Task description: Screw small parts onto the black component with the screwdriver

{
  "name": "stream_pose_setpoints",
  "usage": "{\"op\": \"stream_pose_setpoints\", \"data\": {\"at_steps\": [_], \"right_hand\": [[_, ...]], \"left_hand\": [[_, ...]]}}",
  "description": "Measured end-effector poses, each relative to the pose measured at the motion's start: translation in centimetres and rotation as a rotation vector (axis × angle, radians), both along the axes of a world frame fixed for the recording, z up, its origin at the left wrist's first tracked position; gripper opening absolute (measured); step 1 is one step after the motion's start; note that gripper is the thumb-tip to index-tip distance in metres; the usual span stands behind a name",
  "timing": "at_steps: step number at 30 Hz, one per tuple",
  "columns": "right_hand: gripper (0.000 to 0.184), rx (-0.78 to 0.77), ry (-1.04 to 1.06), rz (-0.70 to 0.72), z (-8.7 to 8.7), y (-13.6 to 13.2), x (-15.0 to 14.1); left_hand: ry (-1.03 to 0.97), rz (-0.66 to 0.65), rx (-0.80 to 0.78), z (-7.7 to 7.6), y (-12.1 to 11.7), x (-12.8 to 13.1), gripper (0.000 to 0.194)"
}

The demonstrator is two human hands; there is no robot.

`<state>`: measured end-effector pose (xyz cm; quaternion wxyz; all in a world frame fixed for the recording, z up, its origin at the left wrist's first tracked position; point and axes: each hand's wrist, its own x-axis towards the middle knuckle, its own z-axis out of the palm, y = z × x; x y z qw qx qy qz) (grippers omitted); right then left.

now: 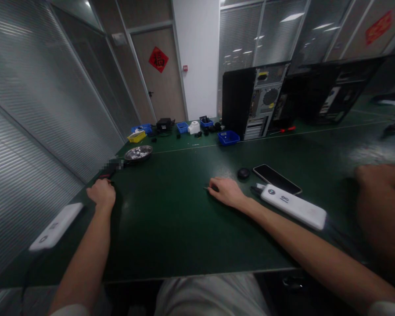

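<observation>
At the table's left edge, my left hand (102,193) has its fingers curled at the near end of a dark object with a red edge (109,170); part of that object is blurred out, so its kind is unclear. My right hand (226,191) rests on the table near the middle, fingers pinched together. From them pokes a thin light tip (206,188), and a small dark patch shows between the fingers; what it belongs to cannot be made out. A round black object (243,173) lies just beyond my right hand.
White power banks (292,205) (56,227) with cables lie on the green table (164,219). A phone (277,179), metal dish (138,153), blue tray (228,138), yellow tray (137,136) and computer tower (238,103) stand farther off. Another person's arm (382,197) is at right.
</observation>
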<state>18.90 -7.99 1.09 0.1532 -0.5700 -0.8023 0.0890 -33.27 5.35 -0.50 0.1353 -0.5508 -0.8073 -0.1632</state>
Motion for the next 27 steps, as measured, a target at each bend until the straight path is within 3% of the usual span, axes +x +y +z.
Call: {"op": "stream_pose_setpoints", "data": {"at_steps": [7, 10, 13, 18, 22, 27], "right_hand": [[0.021, -0.001, 0.006, -0.001, 0.2, -0.1, 0.0], [0.022, -0.003, 0.008, -0.002, 0.2, -0.1, -0.1], [0.023, -0.009, 0.009, 0.003, 0.2, -0.1, 0.0], [0.024, -0.002, 0.005, -0.004, 0.1, -0.1, 0.0], [0.022, 0.022, -0.006, -0.018, -0.2, -0.1, -0.2], [0.02, 0.039, 0.0, -0.015, -0.4, 0.0, -0.2]], "left_hand": [[-0.002, -0.109, 0.022, 2.5, -1.2, 3.0, 0.034], [-0.007, -0.266, 0.065, 4.0, -1.7, 6.8, 0.038], [-0.035, -0.511, 0.07, 4.8, -2.9, 12.3, 0.038], [-0.111, -0.99, -0.029, 3.7, -7.7, 22.4, 0.03], [-0.227, -1.354, -0.129, 1.8, -11.1, 26.8, 0.028], [-0.307, -1.384, -0.152, 0.8, -11.4, 27.4, 0.026]]}}
